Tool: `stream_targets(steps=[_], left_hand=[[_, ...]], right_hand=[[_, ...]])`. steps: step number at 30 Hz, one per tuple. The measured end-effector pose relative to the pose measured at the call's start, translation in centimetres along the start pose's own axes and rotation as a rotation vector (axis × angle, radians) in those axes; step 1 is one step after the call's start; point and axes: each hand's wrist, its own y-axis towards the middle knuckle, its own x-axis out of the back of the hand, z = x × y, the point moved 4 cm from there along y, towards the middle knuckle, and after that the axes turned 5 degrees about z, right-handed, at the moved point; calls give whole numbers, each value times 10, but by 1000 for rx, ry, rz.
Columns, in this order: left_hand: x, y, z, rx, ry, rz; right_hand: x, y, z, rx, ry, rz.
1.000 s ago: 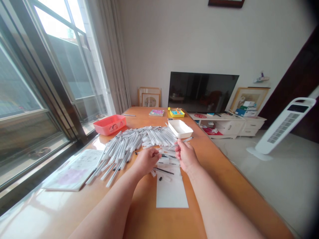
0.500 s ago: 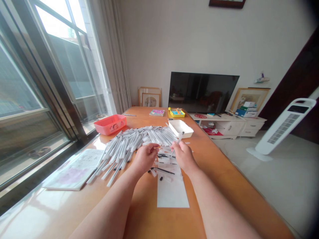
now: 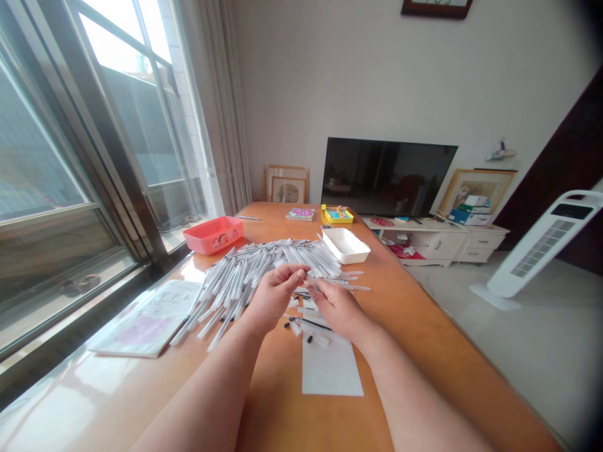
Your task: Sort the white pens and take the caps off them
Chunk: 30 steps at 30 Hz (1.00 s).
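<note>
My left hand (image 3: 274,294) hovers over the orange table (image 3: 424,351), with its fingers curled and pinched together at the near edge of a big pile of white pen barrels (image 3: 257,267). What the fingertips pinch is too small to name. My right hand (image 3: 338,306) is close beside it, back up. Its fingers are bent down over several small pen parts at the top of a white sheet (image 3: 332,370). A thin black refill (image 3: 309,323) lies there too. Two loose white pens (image 3: 352,287) lie just right of my hands.
A white tray (image 3: 346,246) stands behind the pile and a pink basket (image 3: 213,234) at the window side. A printed booklet (image 3: 146,320) lies at the left. A yellow box (image 3: 338,215) and a book (image 3: 300,214) are at the far end. A tower fan (image 3: 537,251) stands on the floor at right.
My right hand held a white pen raised; that pen is no longer in it, and the hand has dropped left toward the small parts. My left hand has lifted slightly.
</note>
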Motion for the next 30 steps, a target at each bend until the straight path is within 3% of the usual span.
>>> stream_targets(steps=[5,10,20,26,30], left_hand=[[12,4,8,-22,-103,-50],[19,7,13,28,-184,-86],[16,5,12,69,-237,-217],[20,8,14,74,-222,-222],[23,7,18,78,-112,-237]], right_hand=[[-1,-1,2,-100,168,79],[-5,-1,-3,-114,168,128],[5,2,6,19,-111,-119],[-8,0,-7,-132,122,96],[-2,1,-6,-84,60,30]])
